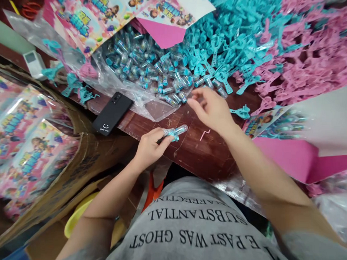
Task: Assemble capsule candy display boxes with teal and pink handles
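My left hand (pixel 151 146) is closed round a small clear tube with a teal plastic piece (pixel 176 132), held just above the dark red table (pixel 198 152). My right hand (pixel 211 108) hovers with fingers loosely spread near the edge of a heap of small teal-capped tubes (pixel 147 69) lying on clear plastic. It holds nothing that I can see. A single teal plastic piece (pixel 241 111) lies just right of that hand.
A black phone (pixel 112 113) lies left of the tubes. Piles of teal plastic parts (pixel 229 30) and pink plastic parts (pixel 311 49) fill the far right. Printed pink cards (pixel 98 17) lie at the back. A cardboard box of packaged cards (pixel 26 153) stands left.
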Tool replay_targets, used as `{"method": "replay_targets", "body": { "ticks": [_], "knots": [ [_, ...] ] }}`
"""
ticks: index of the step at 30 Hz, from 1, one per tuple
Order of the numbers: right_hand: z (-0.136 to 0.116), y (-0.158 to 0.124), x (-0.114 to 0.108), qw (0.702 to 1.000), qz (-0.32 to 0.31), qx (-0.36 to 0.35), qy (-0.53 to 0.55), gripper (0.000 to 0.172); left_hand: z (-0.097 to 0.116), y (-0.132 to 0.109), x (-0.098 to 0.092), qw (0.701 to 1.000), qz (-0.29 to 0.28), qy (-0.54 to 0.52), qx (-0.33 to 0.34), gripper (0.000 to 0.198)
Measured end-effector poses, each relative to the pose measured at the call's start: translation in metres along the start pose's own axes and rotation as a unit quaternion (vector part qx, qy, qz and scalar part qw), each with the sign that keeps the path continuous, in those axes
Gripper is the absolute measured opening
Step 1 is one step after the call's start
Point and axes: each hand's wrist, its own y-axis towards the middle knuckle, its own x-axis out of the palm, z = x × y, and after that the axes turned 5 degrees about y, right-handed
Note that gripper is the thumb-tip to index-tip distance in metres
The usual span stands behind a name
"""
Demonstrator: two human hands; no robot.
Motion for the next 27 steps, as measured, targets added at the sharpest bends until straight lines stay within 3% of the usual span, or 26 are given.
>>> {"method": "replay_targets", "body": {
  "ticks": [3, 6, 9, 12, 15, 17, 20, 24, 27],
  "knots": [
    [0.017, 0.042, 0.029, 0.994, -0.017, 0.049, -0.099, 0.037, 0.006, 0.004, 0.008, 0.995, -0.007, -0.075, -0.060, 0.024],
    [0.022, 0.048, 0.032, 0.992, -0.053, 0.049, -0.103, 0.046, 0.010, 0.004, 0.009, 0.989, -0.017, -0.112, -0.095, 0.026],
    [0.015, 0.015, 0.007, 0.997, -0.051, -0.053, -0.012, 0.063, 0.011, 0.002, 0.008, 0.983, -0.039, -0.139, -0.112, 0.028],
    [-0.002, -0.029, -0.021, 0.969, -0.156, -0.154, 0.116, 0.058, 0.011, 0.002, 0.010, 0.981, -0.066, -0.153, -0.095, 0.029],
    [-0.019, -0.057, -0.030, 0.968, -0.199, -0.096, 0.121, 0.043, 0.015, 0.002, 0.016, 0.995, -0.036, -0.091, -0.029, 0.025],
    [-0.024, -0.060, -0.027, 0.975, -0.196, -0.022, 0.099, 0.053, 0.018, 0.001, 0.017, 1.000, 0.002, -0.027, 0.014, 0.021],
    [-0.021, -0.044, -0.019, 0.976, -0.188, 0.022, 0.104, 0.061, 0.017, -0.001, 0.014, 1.000, 0.021, 0.009, 0.004, 0.019],
    [-0.011, 0.007, 0.003, 0.996, -0.047, 0.070, 0.005, 0.042, 0.010, -0.001, 0.012, 0.980, -0.014, -0.137, -0.146, 0.031],
    [-0.006, 0.036, 0.018, 0.989, -0.077, 0.101, -0.073, 0.043, 0.007, 0.004, 0.017, 0.947, -0.025, -0.242, -0.211, 0.045]
  ]
}}
